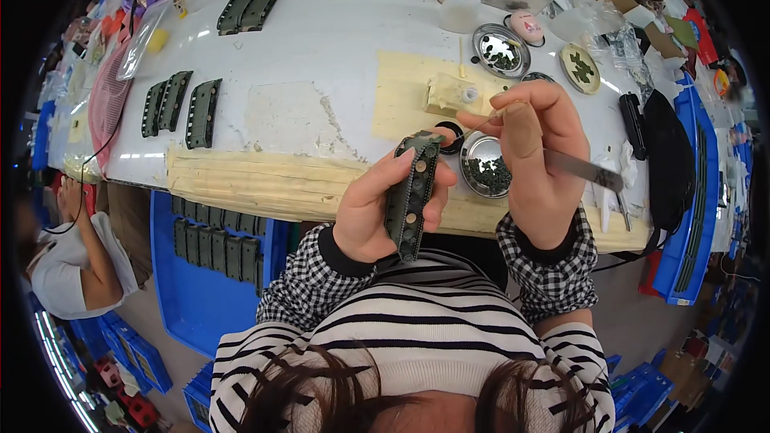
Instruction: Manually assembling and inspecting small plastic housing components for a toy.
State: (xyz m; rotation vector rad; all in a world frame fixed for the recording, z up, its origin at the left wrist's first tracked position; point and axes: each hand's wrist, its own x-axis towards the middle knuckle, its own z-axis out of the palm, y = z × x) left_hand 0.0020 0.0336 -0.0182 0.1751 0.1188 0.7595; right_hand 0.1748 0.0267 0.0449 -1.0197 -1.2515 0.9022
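Striped top: nearest the camera, black and white, with checked sleeve covers at the forearms.
White table: stretches ahead, its near edge under yellowish covering.
Blue crate: lower left, bearing rows of green parts.
Right hand: thumb and fingers clamped on metal tweezers (a tan wrap covers the thumb).
Left hand: fingers closed around a long green piece.
Green piece: dark, camouflage-toned, tilted, held at the table's near edge.
Tweezers: pointing left; whether the tips grip anything, I cannot tell.
Metal dish: near both hands, holding small dark-green bits.
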